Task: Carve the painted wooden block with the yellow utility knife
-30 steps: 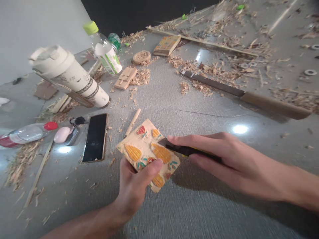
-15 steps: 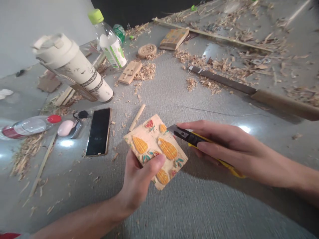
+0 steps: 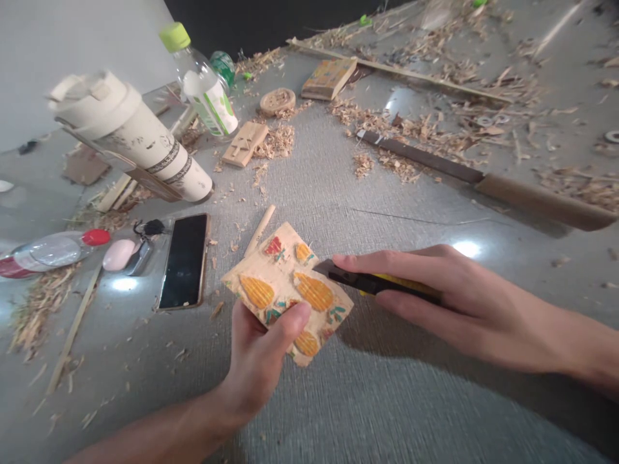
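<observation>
My left hand (image 3: pixel 265 345) grips a square carved wooden block (image 3: pixel 285 258) from its lower left side, the thumb lying on top. Raised yellow ovals, red shapes and green leaf shapes show on the block's pale face. My right hand (image 3: pixel 425 290) is closed round a black and yellow utility knife (image 3: pixel 355 278), with a finger along its top. The knife's blade tip is at the upper right part of the block, beside a yellow oval. The hand hides most of the knife's handle.
A phone (image 3: pixel 184 261), a cream tumbler (image 3: pixel 145 138) and bottles (image 3: pixel 207 96) stand or lie at left. Small carved pieces (image 3: pixel 245 143) are farther back. A long saw-like tool (image 3: pixel 425 158) lies at right among wood shavings (image 3: pixel 440 122).
The knife has tilted and its tip has come down the block's right edge onto its face. The block has shifted slightly left in the view, as have the things on the table.
</observation>
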The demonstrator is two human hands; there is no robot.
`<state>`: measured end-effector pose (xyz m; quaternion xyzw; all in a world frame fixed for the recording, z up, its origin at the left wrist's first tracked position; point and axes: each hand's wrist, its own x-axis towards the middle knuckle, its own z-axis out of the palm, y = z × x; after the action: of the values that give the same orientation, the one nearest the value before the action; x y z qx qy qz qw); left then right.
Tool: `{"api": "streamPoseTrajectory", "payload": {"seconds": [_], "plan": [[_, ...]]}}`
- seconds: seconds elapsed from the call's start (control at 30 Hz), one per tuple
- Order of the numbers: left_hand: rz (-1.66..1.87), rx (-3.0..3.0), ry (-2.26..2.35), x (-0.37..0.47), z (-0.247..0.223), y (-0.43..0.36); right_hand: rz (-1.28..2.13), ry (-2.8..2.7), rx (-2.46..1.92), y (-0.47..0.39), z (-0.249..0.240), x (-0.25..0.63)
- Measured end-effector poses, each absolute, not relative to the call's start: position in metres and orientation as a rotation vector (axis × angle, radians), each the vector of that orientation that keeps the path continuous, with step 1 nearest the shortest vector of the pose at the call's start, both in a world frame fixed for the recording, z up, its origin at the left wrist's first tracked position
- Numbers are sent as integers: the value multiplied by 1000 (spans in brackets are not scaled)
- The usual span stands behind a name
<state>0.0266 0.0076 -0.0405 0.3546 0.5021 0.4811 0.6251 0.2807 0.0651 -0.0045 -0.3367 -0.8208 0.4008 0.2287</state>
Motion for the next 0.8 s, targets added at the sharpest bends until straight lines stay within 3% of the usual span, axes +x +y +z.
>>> {"api": "streamPoseTrajectory", "payload": {"seconds": [0.37, 0.57, 0.8], "plan": [[1120, 810, 1179, 29, -39, 13, 990, -2285, -936, 63, -9, 280], [1152, 774, 1121, 33, -33, 18, 726, -2282, -1129, 59, -16, 279], [1126, 731, 1108, 30, -35, 16, 934, -2280, -1085, 60, -19, 274]]}}
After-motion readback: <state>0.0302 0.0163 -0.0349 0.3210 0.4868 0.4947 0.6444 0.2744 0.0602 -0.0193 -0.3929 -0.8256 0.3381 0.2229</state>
